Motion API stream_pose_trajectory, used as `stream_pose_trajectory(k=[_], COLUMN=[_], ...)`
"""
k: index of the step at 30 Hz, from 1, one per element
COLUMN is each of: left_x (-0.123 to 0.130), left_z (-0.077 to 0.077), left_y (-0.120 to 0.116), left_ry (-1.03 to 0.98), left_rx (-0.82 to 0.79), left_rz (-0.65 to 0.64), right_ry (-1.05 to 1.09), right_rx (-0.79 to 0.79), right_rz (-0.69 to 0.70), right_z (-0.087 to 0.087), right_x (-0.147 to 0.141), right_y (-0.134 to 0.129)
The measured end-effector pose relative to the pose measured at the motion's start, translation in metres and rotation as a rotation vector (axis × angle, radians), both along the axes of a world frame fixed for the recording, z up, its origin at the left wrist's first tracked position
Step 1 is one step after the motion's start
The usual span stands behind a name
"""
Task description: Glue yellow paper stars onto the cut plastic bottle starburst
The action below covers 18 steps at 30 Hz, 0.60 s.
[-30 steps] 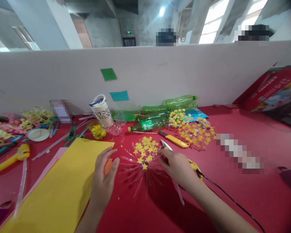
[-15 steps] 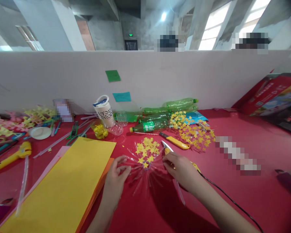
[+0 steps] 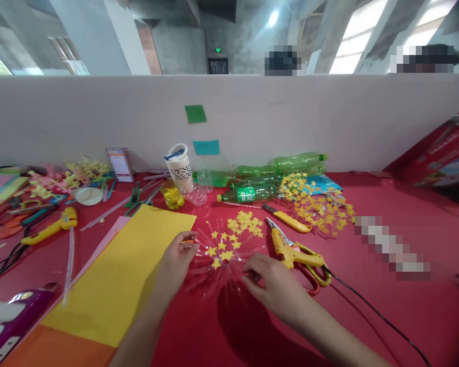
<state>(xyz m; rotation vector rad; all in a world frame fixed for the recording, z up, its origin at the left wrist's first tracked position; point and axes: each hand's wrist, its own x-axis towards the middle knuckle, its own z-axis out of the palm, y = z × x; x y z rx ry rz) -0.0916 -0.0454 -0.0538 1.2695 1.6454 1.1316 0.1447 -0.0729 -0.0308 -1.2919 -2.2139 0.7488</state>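
Note:
Between my hands a clear plastic piece cut into thin fanned-out strips (image 3: 204, 272) lies on the red table, with several yellow stars (image 3: 224, 256) across its middle. My left hand (image 3: 178, 257) is at its left side, fingers curled, a gap between thumb and forefinger. On the opposite side my right hand (image 3: 268, 278) hovers by the strip ends, thumb and fingers apart. Neither hand visibly holds anything; whether the fingertips touch the strips I cannot tell. A heap of yellow stars (image 3: 246, 223) lies just behind. Right of it, a yellow glue gun (image 3: 288, 250) rests over scissors (image 3: 312, 265).
A yellow cutter knife (image 3: 288, 220) and green bottles (image 3: 252, 193) lie farther back, beside more star-covered strips (image 3: 321, 211). Yellow paper sheets (image 3: 130, 285) lie at left, near another glue gun (image 3: 53, 229). A white cup (image 3: 179, 171) leans before the partition (image 3: 99, 117).
My right hand has drawn back leftward from the glue gun and scissors, which now show fully. The stars on the strips look more spread out. The view has shifted left.

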Motion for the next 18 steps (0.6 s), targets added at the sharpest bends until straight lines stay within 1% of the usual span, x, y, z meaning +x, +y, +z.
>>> stream_pose_trajectory(k=[3, 5, 7, 9, 10, 11, 12, 13, 14, 15, 16, 18], left_x=[0.000, 0.001, 0.004, 0.009, 0.011, 0.012, 0.012, 0.011, 0.008, 0.003, -0.002, -0.013], left_z=[0.001, 0.005, 0.013, 0.023, 0.027, 0.029, 0.030, 0.028, 0.025, 0.020, 0.015, 0.005], left_y=[0.000, -0.003, -0.012, -0.026, -0.034, -0.043, -0.050, -0.056, -0.060, -0.061, -0.060, -0.053], left_ry=[0.044, 0.129, 0.251, 0.352, 0.362, 0.346, 0.307, 0.257, 0.209, 0.164, 0.118, 0.051], left_rx=[0.078, 0.167, 0.293, 0.410, 0.449, 0.446, 0.390, 0.289, 0.178, 0.091, 0.030, -0.045], left_rz=[0.000, 0.015, 0.035, 0.032, 0.026, -0.003, -0.031, -0.061, -0.063, -0.034, 0.023, 0.146], right_ry=[-0.004, -0.016, -0.023, -0.013, 0.002, 0.018, 0.033, 0.042, 0.040, 0.025, -0.005, -0.092], right_rx=[0.014, 0.020, 0.056, 0.148, 0.191, 0.214, 0.216, 0.200, 0.178, 0.159, 0.153, 0.173], right_rz=[-0.016, -0.020, -0.036, -0.082, -0.098, -0.097, -0.077, -0.043, -0.012, 0.003, -0.002, -0.048], right_z=[0.002, 0.005, 0.011, 0.018, 0.021, 0.024, 0.026, 0.026, 0.026, 0.025, 0.023, 0.016], right_x=[0.001, 0.003, 0.007, 0.009, 0.009, 0.008, 0.005, 0.002, -0.003, -0.009, -0.015, -0.027], right_y=[0.001, 0.002, 0.001, -0.001, -0.004, -0.006, -0.008, -0.011, -0.013, -0.014, -0.016, -0.018])
